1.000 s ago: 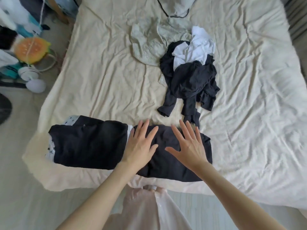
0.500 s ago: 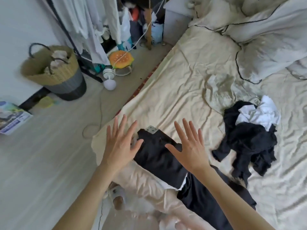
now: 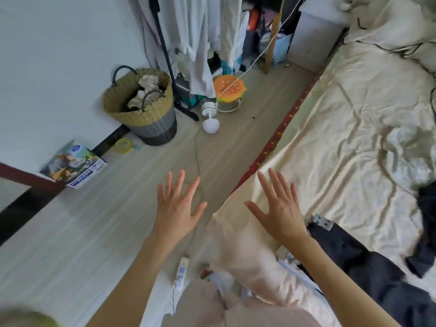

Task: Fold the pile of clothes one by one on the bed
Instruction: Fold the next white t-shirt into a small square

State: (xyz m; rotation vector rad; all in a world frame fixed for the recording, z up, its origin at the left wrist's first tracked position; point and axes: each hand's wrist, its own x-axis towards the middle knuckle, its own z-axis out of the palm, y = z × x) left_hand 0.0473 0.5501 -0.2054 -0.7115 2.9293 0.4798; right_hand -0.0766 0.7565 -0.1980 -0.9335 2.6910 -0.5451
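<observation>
Motion blurs our trousers and the floor nearest us, and the dark folded garment on the bed is partly hidden behind our right forearm. Our left hand hangs over the floor, fingers spread and holding nothing; our right hand (equally flat and splayed) hovers above the bed corner. The clothes pile is cut off at the right edge. Farther off stands a woven basket.

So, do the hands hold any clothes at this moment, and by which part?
Nothing is held. The left hand and the right hand are both open with spread fingers, off the dark garment on the bed.
</observation>
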